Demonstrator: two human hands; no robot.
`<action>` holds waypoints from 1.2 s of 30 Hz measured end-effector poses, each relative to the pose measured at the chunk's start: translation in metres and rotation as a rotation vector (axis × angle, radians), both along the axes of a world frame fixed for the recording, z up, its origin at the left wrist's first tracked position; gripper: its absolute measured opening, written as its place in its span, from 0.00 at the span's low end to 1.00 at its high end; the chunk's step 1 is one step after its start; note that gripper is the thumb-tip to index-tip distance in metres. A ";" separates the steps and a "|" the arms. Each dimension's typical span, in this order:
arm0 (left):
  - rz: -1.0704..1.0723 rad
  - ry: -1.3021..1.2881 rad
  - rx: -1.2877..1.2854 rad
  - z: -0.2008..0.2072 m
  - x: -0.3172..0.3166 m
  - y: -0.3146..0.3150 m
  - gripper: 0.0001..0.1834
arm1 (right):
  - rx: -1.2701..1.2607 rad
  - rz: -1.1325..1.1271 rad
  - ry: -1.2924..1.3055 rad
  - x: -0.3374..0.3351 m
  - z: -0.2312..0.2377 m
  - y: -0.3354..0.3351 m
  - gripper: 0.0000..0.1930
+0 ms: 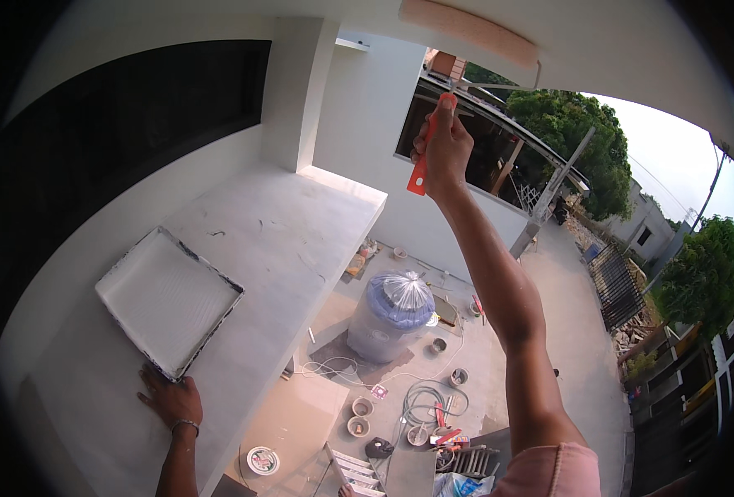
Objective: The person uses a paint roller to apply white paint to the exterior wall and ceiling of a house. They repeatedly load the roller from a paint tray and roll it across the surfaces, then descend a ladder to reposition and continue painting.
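My right hand (448, 149) is raised and wrapped around the orange handle of a paint roller (466, 31). The roller's pale peach sleeve lies along the underside of the white overhang (615, 41). Low on the left, a paint tray (168, 302) holds white paint and has dark, smeared rims. It sits on a broad white ledge (292, 224). My left hand (171, 402) rests at the tray's near corner, fingers spread over the ledge and touching the rim. A bracelet circles that wrist.
A dark window (143, 116) and a pillar (292, 91) border the ledge. Its outer edge drops to a lower floor holding a plastic-covered drum (390, 315), several small buckets, a coiled hose (425, 403), cables and a ladder (354, 470). A driveway and trees lie right.
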State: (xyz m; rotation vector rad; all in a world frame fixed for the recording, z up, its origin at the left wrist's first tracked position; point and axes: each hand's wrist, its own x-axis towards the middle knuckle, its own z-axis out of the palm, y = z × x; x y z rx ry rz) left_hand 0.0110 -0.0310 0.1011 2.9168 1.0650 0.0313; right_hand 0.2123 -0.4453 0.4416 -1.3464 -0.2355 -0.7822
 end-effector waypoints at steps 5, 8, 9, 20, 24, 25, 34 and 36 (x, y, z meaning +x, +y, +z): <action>-0.004 -0.030 -0.006 -0.005 -0.001 0.001 0.44 | -0.031 0.020 0.007 -0.036 -0.006 0.016 0.24; -0.004 -0.055 -0.006 -0.007 -0.001 0.001 0.44 | -0.039 0.013 0.025 -0.053 -0.008 0.023 0.24; -0.004 -0.060 -0.008 -0.006 -0.001 0.001 0.44 | -0.041 0.023 0.027 -0.059 -0.007 0.025 0.24; -0.006 -0.067 -0.013 -0.002 -0.002 0.002 0.44 | -0.034 0.110 0.021 -0.095 -0.011 0.038 0.23; -0.017 -0.084 0.000 -0.004 -0.002 0.001 0.43 | -0.011 0.102 -0.026 -0.090 -0.015 0.041 0.25; -0.018 -0.071 0.001 -0.005 -0.002 0.001 0.43 | -0.014 0.094 -0.018 -0.087 -0.016 0.041 0.24; -0.031 -0.105 0.045 -0.024 0.003 0.010 0.44 | -0.028 -0.001 -0.052 -0.037 -0.017 0.028 0.24; -0.045 -0.120 0.055 -0.029 0.003 0.013 0.44 | -0.028 -0.015 -0.096 -0.034 -0.018 0.026 0.24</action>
